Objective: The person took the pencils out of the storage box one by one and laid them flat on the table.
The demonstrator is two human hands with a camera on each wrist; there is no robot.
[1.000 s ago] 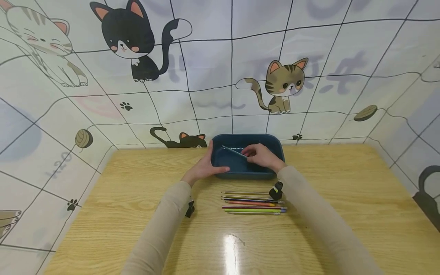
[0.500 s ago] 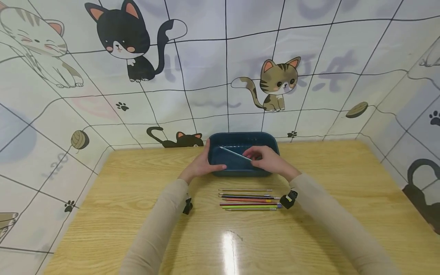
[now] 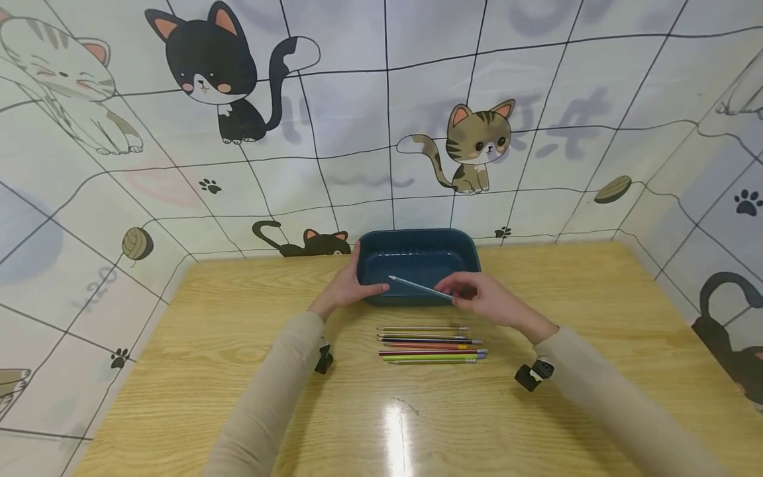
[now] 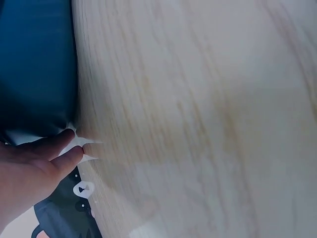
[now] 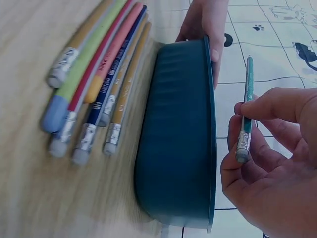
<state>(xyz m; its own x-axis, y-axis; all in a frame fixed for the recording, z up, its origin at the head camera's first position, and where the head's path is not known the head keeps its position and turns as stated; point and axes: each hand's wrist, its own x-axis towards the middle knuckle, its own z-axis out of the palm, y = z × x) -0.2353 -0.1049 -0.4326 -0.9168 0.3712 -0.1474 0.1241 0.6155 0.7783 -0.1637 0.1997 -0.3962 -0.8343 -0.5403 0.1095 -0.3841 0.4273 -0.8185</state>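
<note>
A green pencil [image 3: 417, 287] is pinched near its eraser end between the thumb and fingers of my right hand [image 3: 485, 298]. It slants over the front rim of a dark blue plastic bin [image 3: 417, 240], point to the left. In the right wrist view, the pencil's metal band and worn eraser show close to the fingertips. My left hand [image 3: 348, 285] holds the bin's left front corner, thumb at the front rim and fingers along the left side. Several pencils [image 3: 429, 351] lie side by side on the table before the bin. No other pencil shows inside the bin.
The wooden table [image 3: 250, 298] ends at a wall covering [image 3: 357, 132] printed with cats, and the bin stands against that back edge. A light reflection lies on the tabletop near the front. Black wrist cameras [image 3: 534, 375] hang at both cuffs.
My right hand has drawn the pencil from over the bin's inside toward its front rim, to the right and nearer me. The left hand keeps its hold on the bin.
</note>
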